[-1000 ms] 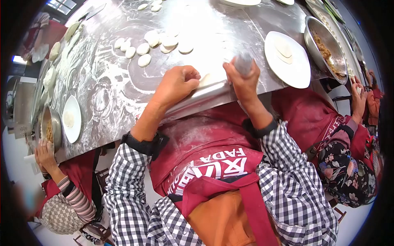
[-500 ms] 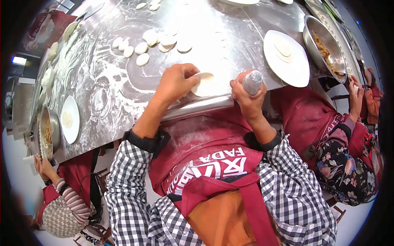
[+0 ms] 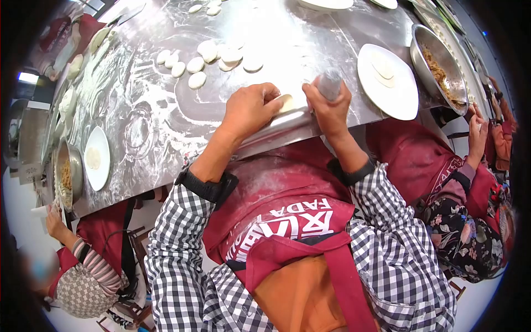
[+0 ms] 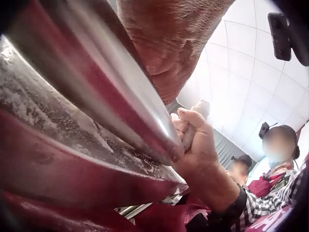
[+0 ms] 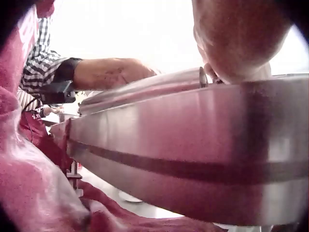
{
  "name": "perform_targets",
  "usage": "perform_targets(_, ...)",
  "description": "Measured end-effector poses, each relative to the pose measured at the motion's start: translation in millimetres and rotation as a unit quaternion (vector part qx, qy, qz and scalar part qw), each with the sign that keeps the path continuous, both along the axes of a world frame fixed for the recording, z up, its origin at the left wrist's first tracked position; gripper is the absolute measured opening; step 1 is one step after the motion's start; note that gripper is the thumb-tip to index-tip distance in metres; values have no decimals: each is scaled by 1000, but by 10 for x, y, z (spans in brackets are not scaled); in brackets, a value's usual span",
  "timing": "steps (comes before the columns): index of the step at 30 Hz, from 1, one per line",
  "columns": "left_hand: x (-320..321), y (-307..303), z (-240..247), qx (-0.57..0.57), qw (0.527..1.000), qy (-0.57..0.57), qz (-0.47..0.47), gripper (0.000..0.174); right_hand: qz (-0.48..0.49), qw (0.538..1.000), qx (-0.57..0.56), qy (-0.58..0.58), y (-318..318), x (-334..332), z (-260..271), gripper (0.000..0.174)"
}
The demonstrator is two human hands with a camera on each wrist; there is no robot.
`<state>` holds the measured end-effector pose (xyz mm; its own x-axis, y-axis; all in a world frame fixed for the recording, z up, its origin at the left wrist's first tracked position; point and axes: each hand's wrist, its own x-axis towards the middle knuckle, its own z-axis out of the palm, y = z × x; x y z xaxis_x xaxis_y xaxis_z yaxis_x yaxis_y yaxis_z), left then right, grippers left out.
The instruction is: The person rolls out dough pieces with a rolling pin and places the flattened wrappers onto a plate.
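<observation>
My left hand [image 3: 251,110] pinches the edge of a thin dough round [image 3: 286,103] on the floured steel table [image 3: 149,99]. Fingers hide part of the round, and a shiny metal roller [image 3: 282,124] lies close against its near side. With curled fingers my right hand [image 3: 331,108] grips a floured grey handle [image 3: 330,84] that stands up at the roller's right end. In the left wrist view the roller [image 4: 101,72] stretches toward the right hand [image 4: 200,150] round that handle [image 4: 197,121]. The right wrist view shows the roller [image 5: 159,87] above the table's edge [image 5: 193,125].
Flattened dough pieces [image 3: 195,65] lie beyond my left hand. To the right are a white plate [image 3: 370,94] holding dough rounds and a steel bowl [image 3: 442,61] of filling. Another plate [image 3: 101,180] and bowl [image 3: 74,171] stand left. People [image 3: 94,276] sit at both sides.
The roller came back toward the apron half a second ago, baring the dough round, and is now forward against it again. The left hand has shifted slightly right, still pinching the dough.
</observation>
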<state>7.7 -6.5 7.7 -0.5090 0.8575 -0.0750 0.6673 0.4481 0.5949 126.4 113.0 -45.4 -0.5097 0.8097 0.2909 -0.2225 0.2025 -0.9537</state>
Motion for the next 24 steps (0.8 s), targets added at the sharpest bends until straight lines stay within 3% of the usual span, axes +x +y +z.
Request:
perform_targets(4, -89, -49, -58, -23, 1000, 9, -13, 22, 15, 999, -30, -4, -149, 311, -17, 19)
perform_targets(7, -202, -102, -138, 56, 975, -215, 15, 22, 18, 999, -32, 12, -151, 312, -35, 20)
perform_targets(8, -209, -127, -144, 57, 970, -237, 7, 22, 17, 1000, -23, 7, -124, 263, -47, 20)
perform_targets(12, -110, -72, 30, 11, 996, -85, -6, 23, 8, 1000, 13, 19, 72, -172, -30, 19)
perform_targets(14, -146, -34, -1, 26, 997, -70, 3, 23, 1, 999, 27, 28, 119, -319, -6, 18)
perform_targets(21, -36, -24, -43, -17, 999, 36, -4, 25, 2, 1000, -1, 2, -17, 0, -15, 18)
perform_targets(24, -98, -44, -92, -18, 999, -27, -3, 20, 11, 1000, -21, 0, -103, 191, -36, 19)
